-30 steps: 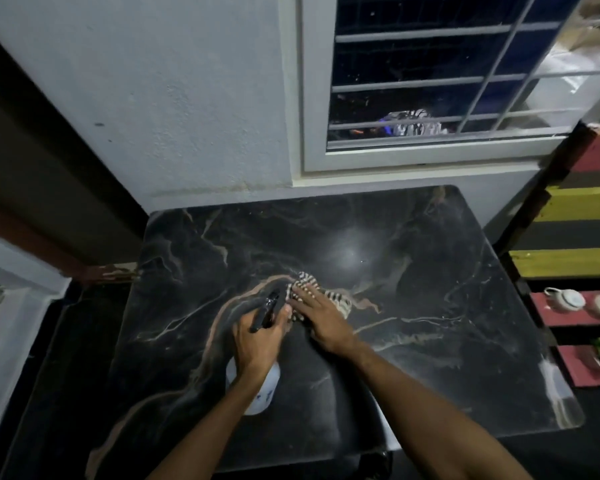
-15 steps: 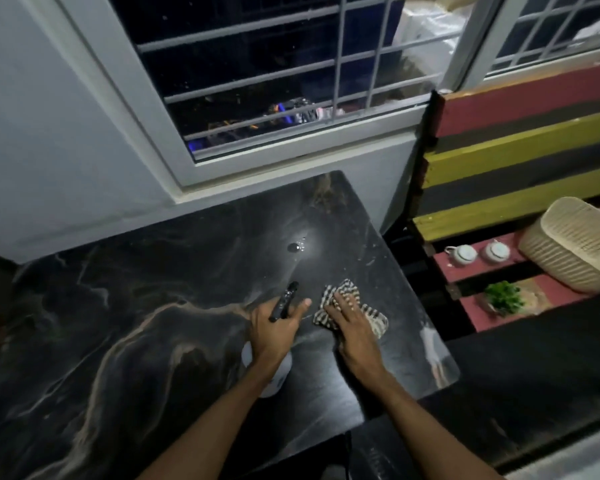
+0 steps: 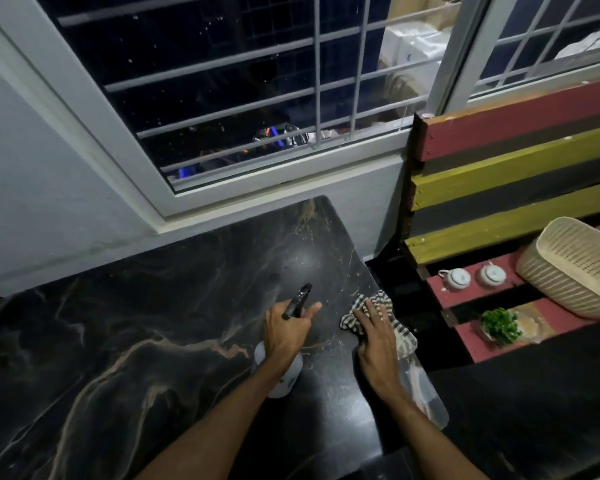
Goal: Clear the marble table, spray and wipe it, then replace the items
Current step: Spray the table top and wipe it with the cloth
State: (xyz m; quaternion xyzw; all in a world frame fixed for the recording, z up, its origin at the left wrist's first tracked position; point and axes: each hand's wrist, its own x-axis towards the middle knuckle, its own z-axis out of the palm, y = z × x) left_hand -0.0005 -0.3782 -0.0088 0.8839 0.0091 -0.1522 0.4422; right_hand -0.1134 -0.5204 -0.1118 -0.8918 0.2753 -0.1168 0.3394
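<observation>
The black marble table (image 3: 125, 341) with tan veins fills the lower left. My left hand (image 3: 286, 330) grips a white spray bottle (image 3: 284, 379) by its black nozzle, which points away from me over the table. My right hand (image 3: 376, 337) lies flat on a striped cloth (image 3: 381, 308) pressed against the table's right edge. Part of the cloth hangs past that edge. Nothing else stands on the marble.
A bench of red, yellow and black slats (image 3: 516, 168) stands right of the table. On its seat sit two small white teapots (image 3: 456, 278) (image 3: 492, 274), a woven basket (image 3: 575, 265) and a green plant (image 3: 500, 325). A barred window (image 3: 257, 98) rises behind the table.
My view has swung to the right. The right hand has slid the cloth from the table's middle to its right edge. The left hand still holds the bottle.
</observation>
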